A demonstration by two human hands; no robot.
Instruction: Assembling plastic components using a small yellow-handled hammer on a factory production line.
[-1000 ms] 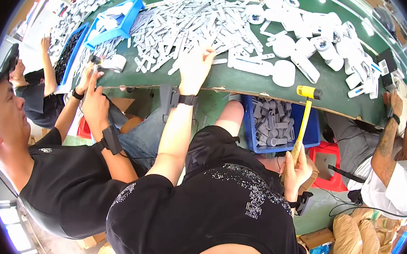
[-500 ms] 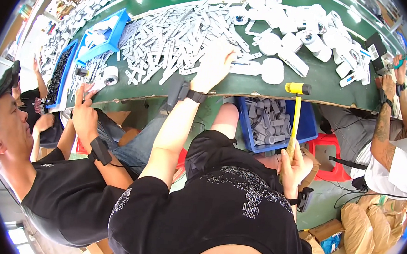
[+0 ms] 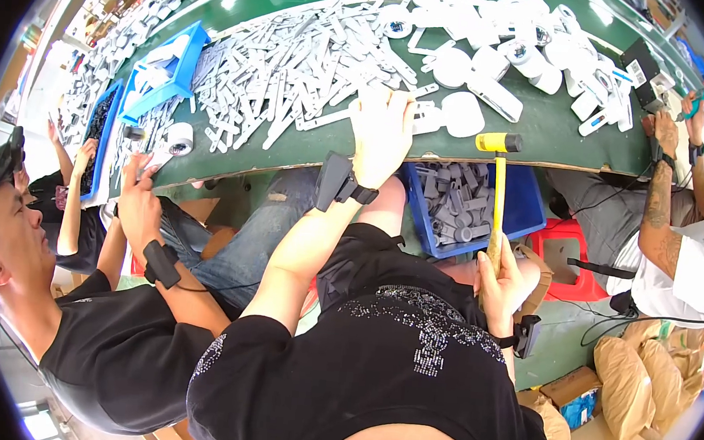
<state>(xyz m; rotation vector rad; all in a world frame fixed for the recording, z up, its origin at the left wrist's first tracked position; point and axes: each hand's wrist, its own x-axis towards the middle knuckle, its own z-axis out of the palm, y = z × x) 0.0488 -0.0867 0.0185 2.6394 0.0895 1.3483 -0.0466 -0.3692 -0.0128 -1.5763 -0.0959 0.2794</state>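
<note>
The right hand [image 3: 502, 288] grips a yellow mallet [image 3: 499, 190] toward four o'clock, the left hand [image 3: 384, 130], hold unclear, beside a white part [image 3: 463, 115] near twelve.

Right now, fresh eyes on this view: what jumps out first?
Likely the yellow, black-tipped mallet, held head-up in the right hand in front of the green table. Next, the big heap of thin pale strips across the table's middle, with white round-headed parts piled to its right. Below the table edge, a blue bin holds grey parts.
</note>
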